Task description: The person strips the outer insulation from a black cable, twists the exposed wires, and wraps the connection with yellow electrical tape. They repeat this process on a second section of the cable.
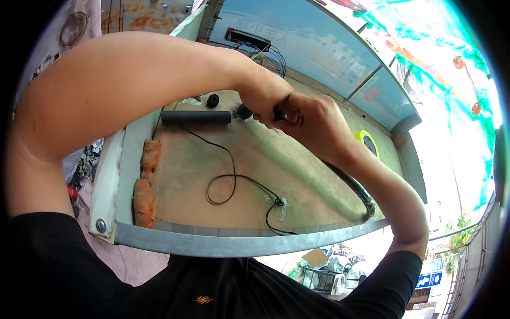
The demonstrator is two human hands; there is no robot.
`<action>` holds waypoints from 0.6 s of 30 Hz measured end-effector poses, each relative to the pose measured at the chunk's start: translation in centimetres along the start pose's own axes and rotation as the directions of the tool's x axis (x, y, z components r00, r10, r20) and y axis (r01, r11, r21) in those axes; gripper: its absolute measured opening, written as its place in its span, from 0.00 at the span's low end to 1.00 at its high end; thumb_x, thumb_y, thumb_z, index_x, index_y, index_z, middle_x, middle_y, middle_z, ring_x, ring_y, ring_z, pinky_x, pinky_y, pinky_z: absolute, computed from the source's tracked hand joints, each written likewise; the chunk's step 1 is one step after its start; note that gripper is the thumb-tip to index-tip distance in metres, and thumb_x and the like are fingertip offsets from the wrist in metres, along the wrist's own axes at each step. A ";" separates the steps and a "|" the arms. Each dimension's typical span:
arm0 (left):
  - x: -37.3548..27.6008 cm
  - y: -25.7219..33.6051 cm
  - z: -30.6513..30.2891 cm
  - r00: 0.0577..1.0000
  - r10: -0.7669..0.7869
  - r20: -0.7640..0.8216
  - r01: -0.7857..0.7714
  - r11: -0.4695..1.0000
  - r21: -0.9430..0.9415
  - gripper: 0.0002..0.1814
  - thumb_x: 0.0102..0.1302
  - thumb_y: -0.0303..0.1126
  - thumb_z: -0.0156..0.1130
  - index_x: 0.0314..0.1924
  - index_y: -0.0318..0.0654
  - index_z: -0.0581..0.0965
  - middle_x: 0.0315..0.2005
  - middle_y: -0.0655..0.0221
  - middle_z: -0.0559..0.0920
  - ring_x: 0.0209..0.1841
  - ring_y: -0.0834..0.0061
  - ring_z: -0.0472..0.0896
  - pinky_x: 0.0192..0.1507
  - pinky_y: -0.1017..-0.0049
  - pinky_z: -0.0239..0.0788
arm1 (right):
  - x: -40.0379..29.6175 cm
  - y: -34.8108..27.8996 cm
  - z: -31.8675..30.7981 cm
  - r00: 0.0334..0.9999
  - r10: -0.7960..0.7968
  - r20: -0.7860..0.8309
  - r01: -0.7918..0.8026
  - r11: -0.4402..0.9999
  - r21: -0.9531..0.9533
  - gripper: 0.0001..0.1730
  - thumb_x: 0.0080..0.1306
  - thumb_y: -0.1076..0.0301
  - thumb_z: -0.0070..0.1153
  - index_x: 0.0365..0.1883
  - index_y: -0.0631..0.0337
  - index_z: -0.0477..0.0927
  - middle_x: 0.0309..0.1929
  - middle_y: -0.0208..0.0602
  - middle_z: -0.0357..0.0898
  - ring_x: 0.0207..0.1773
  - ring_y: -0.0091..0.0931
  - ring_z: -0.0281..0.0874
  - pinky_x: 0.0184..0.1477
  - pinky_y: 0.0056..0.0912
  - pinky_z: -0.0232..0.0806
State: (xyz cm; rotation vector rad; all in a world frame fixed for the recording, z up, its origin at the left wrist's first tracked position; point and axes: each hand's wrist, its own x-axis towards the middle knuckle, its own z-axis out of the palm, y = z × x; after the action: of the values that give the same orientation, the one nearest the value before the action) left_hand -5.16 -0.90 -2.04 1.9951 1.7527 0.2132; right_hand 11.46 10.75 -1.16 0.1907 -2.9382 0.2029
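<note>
My left hand [267, 93] and my right hand [318, 119] meet above the workbench, fingers curled around a small black object [281, 115] that shows in the gap between them. Fingers hide most of it, so its kind is unclear. A black rounded piece [243, 112] sticks out on the left of my left hand; whether it is the same object, I cannot tell. Left of the hands lie a black foam-like tube [196, 117] and a short black cylinder [213, 101]. Beneath my right forearm, a dark hose or rod [350, 185] slants towards the front edge.
A black cable [233, 175] loops across the worn benchtop [179, 171] to a hole. Orange-brown lumps [147, 183] line the left wall. A metal rail [247, 244] forms the front edge. Behind stand a wired electrical box [248, 39] and a blue printed panel [303, 44]. A yellow-rimmed disc [368, 142] sits right.
</note>
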 end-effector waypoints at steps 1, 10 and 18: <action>-0.2 0.5 -0.2 0.999 -0.038 0.016 0.037 0.998 0.046 0.19 0.68 0.34 0.73 0.56 0.33 0.84 0.39 0.65 0.91 0.40 0.72 0.90 0.47 0.67 0.81 | 0.1 -0.2 -0.6 0.999 0.025 0.037 -0.026 0.999 0.035 0.15 0.60 0.62 0.72 0.38 0.60 0.83 0.33 0.44 0.85 0.38 0.46 0.84 0.41 0.47 0.75; -0.8 1.6 -0.9 0.991 -0.133 0.020 0.130 0.987 0.096 0.15 0.69 0.34 0.68 0.49 0.32 0.88 0.34 0.58 0.89 0.39 0.64 0.88 0.45 0.62 0.78 | -0.6 -0.3 -1.4 0.932 0.142 0.334 -0.029 0.946 -0.321 0.26 0.70 0.43 0.67 0.34 0.61 0.89 0.31 0.45 0.85 0.40 0.45 0.86 0.45 0.50 0.75; -0.4 0.8 -0.5 0.996 -0.089 0.031 0.086 0.992 0.096 0.16 0.70 0.38 0.69 0.52 0.37 0.87 0.37 0.59 0.89 0.42 0.61 0.87 0.48 0.61 0.77 | -0.5 -0.7 -0.6 0.941 -0.010 0.339 0.171 0.878 -0.447 0.14 0.75 0.65 0.56 0.32 0.57 0.90 0.29 0.43 0.86 0.35 0.44 0.87 0.40 0.49 0.77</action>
State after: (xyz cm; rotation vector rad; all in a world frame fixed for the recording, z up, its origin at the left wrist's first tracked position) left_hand -4.74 -1.18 -1.21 1.9691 1.8546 0.0672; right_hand 12.14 10.22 -0.58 0.3150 -3.1760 -0.6185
